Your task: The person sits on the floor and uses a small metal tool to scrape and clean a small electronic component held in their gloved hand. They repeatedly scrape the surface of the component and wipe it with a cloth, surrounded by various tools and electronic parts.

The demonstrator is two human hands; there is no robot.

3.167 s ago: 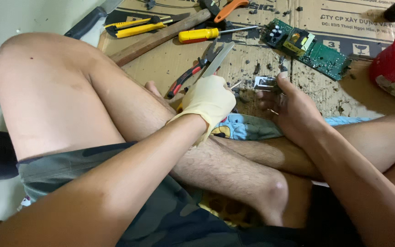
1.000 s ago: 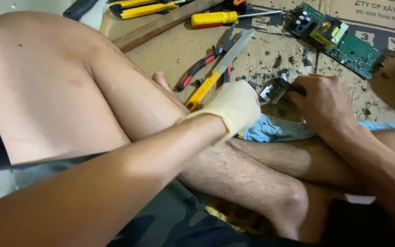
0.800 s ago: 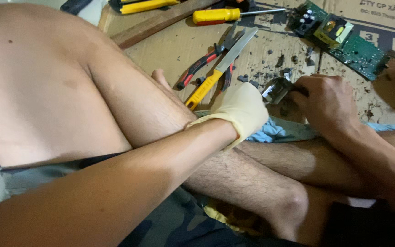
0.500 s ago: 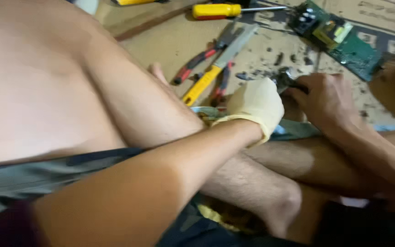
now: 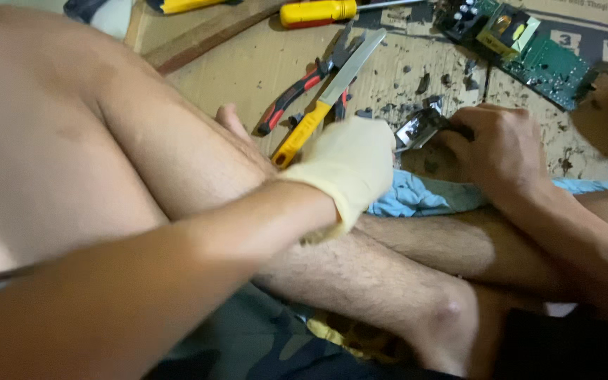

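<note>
The flattened brown cardboard [image 5: 262, 70] under my work carries printing only along its far right edge: dark lettering at the top of the frame, and below it a row of small square pictogram marks [image 5: 589, 46], dark on pale, partly covered by a green circuit board [image 5: 529, 49] lying aslant. The piece I am working on, a small metal part [image 5: 416, 129], is shiny, silver-grey and irregular in outline; it sits on the cardboard just beyond a crumpled blue cloth [image 5: 423, 197], between my two hands. My right hand [image 5: 501, 151] is bare, curled down over the part's right end with the fingers closed on it. My left hand [image 5: 350, 165] wears a pale yellow glove and is closed in a loose fist just left of the part; I cannot tell what it has hold of, if anything. Just beyond the glove lies a flat file with a yellow handle [image 5: 328, 98], resting across pliers with red and black grips [image 5: 304, 88]. Farther off lies a yellow-handled screwdriver [image 5: 318, 12]. Dark flecks of debris [image 5: 416, 77] are scattered over the cardboard around the part.
</note>
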